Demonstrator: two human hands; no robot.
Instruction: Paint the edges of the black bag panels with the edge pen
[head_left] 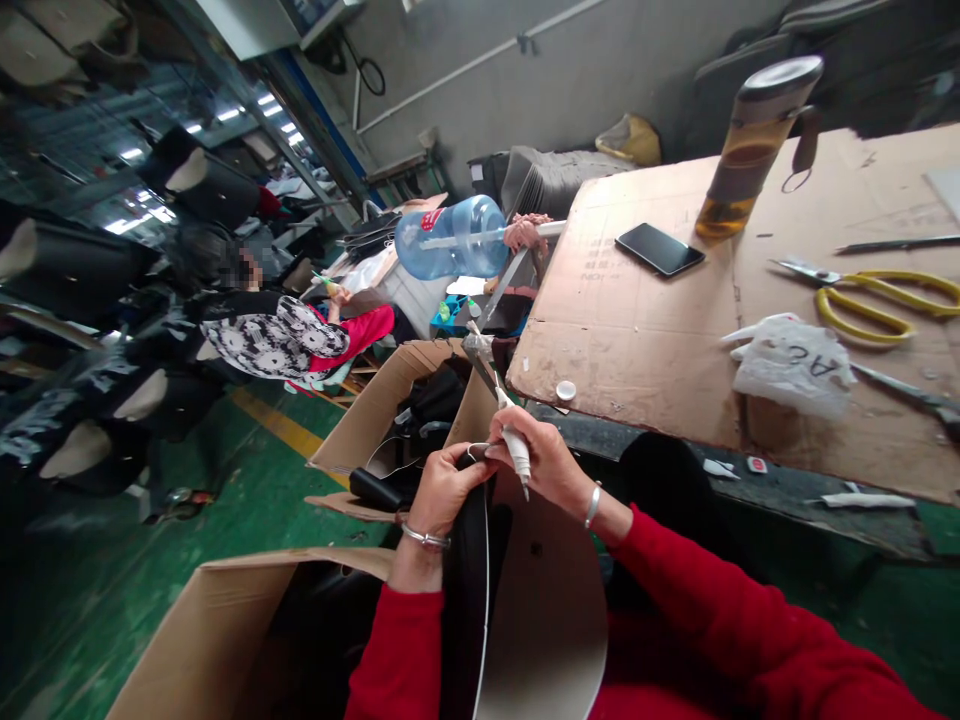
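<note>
Both my hands are together above the boxes, at the upper end of a dark curved piece (465,575) with a thin white edge. My left hand (441,490) pinches the end of this piece between thumb and fingers. Close against it, my right hand (551,465) has its fingers closed round a slim white tube (517,452) with a pointed tip facing down. The right fingertips also touch the dark piece's end. Below hangs a wide brownish panel (551,600) with a rounded pale rim. What lies between the fingertips is partly hidden.
Open cardboard boxes (202,625) with black pieces stand left and ahead. On the cardboard-covered table (637,340) at right lie a phone (660,249), yellow-handled scissors (862,300), a crumpled white bag (791,365) and a drink bottle (757,150). Another person (292,335) sits at left.
</note>
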